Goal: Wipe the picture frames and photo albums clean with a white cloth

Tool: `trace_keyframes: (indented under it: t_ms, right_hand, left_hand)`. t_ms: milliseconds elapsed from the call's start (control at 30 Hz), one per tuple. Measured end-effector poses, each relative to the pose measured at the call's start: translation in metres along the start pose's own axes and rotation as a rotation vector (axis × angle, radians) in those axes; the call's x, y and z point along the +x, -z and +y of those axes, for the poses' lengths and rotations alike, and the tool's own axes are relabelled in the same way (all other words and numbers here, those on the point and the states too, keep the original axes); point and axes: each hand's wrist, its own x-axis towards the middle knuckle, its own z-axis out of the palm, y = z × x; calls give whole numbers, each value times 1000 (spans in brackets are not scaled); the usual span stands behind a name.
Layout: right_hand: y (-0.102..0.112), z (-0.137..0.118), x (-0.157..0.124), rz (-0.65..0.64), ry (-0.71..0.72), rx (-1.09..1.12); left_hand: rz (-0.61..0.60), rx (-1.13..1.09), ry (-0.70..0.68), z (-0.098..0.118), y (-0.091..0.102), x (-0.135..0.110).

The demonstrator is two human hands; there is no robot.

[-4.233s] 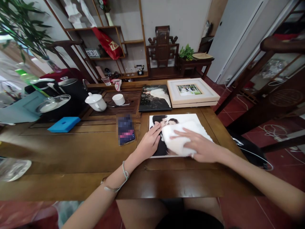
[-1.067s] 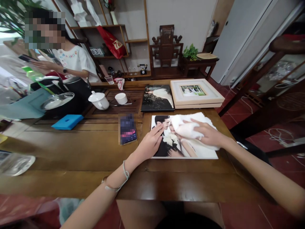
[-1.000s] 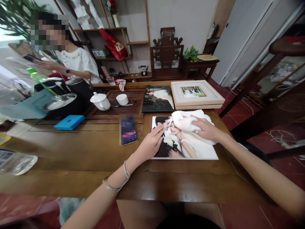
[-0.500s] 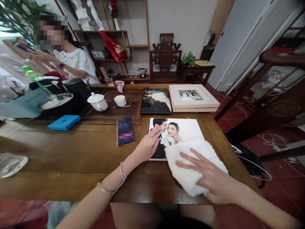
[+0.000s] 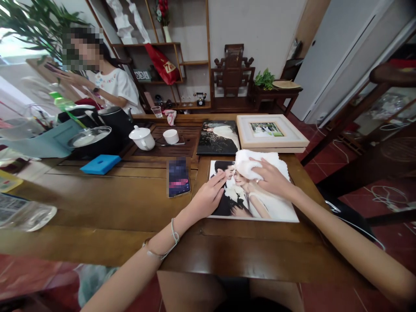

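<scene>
1. The left hand (image 5: 209,195) is flat and let go, with its fingers straight and close together on the left side of the photo (image 5: 242,203).
2. The right hand (image 5: 274,177) has its grip on a cloth (image 5: 246,168), with its fingers bent over a bunched bit.
3. The cloth is white and fluffy (a bit like a little towel). It covers the photo's far right part and pokes past the far edge.
4. The photo is a thin board showing two people, one in a dark suit, one in a white dress.
5. It lies flat on the brown bench (image 5: 234,251), near the front edge.
6. Its long side goes left to right, and the heads point away from the person.
</scene>
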Motion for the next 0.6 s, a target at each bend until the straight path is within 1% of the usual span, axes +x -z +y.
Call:
trace_keyframes:
  t_ms: [67,167,233,300,367,433,533,600]
  right_hand:
    - [-2,-19,-13,-20,91,-29]
    - [-1,-54,-50,-103,226,-7]
    - [5,-75,-77,-159,288,40]
    - [13,-87,-99,-194,317,85]
    - [20,-86,-113,-189,313,109]
    - [23,-71,-118,-131,260,105]
    - [20,-43,-109,-12,101,41]
    - [15,-35,-95,10,5,-14]
  left_hand:
    - [4,3,-7,-1,-1,0]
    - [13,-4,-17,-3,-2,0]
    - [10,-11,-14,-3,-1,0]
    - [2,-16,-8,-2,0,0]
    - [-10,-20,-2,0,2,1]
    - [-20,-21,5,2,2,1]
    - [-25,-21,16,3,2,1]
    - [-19,-29,24,2,0,2]
